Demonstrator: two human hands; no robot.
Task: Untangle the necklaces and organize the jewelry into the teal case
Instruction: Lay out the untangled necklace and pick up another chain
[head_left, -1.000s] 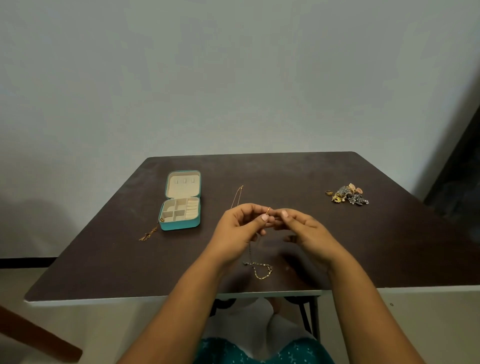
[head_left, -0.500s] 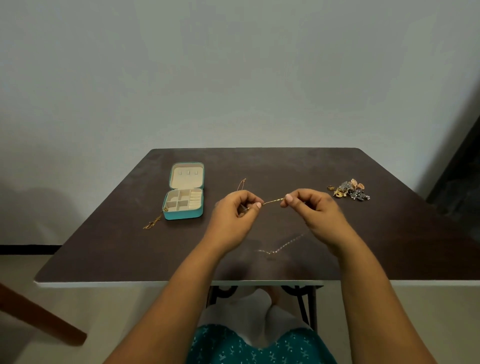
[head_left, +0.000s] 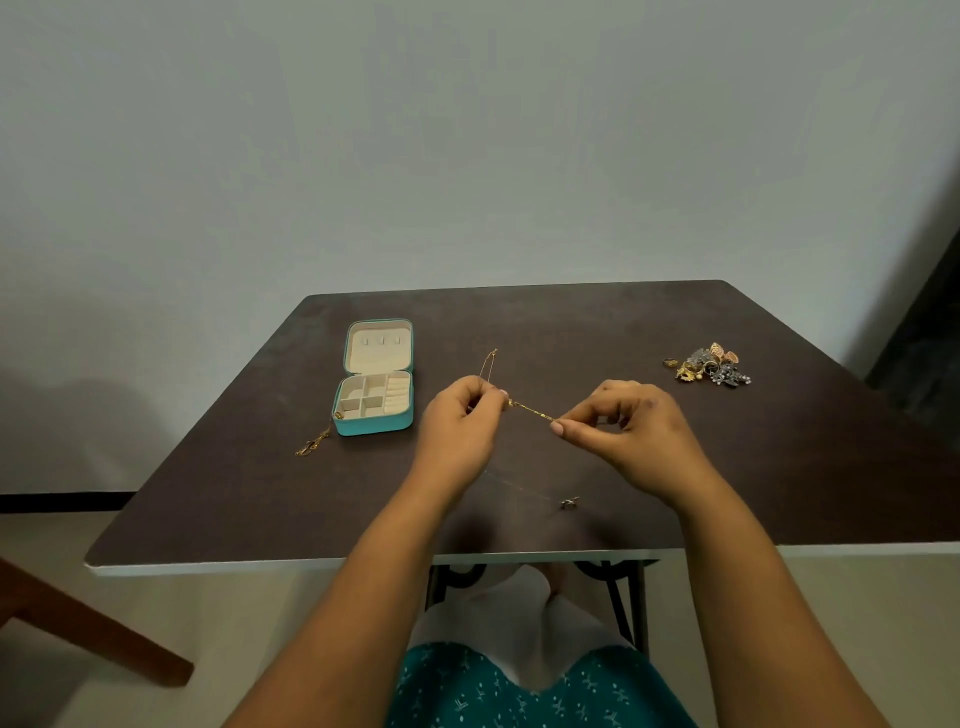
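Note:
Above the middle of the dark table (head_left: 779, 467), my left hand (head_left: 460, 431) and my right hand (head_left: 631, 434) each pinch one end of a short taut stretch of thin gold necklace chain (head_left: 530, 410). A fine strand hangs below the hands and ends in a small pendant (head_left: 570, 502) near the table's front edge. Another thin gold chain (head_left: 489, 364) lies just beyond my left hand. The teal case (head_left: 375, 423) stands open at the left, its cream compartments showing. A gold necklace (head_left: 313, 444) lies at the case's front left corner.
A pile of mixed gold and silver jewelry (head_left: 709, 365) lies at the table's right back. A wall stands behind the table. A wooden beam (head_left: 93, 629) crosses the floor at the lower left. My knees are under the front edge.
My hands have drawn apart, pulling the chain taut between them. The hanging loop has swung right, and its pendant now sits below my right hand.

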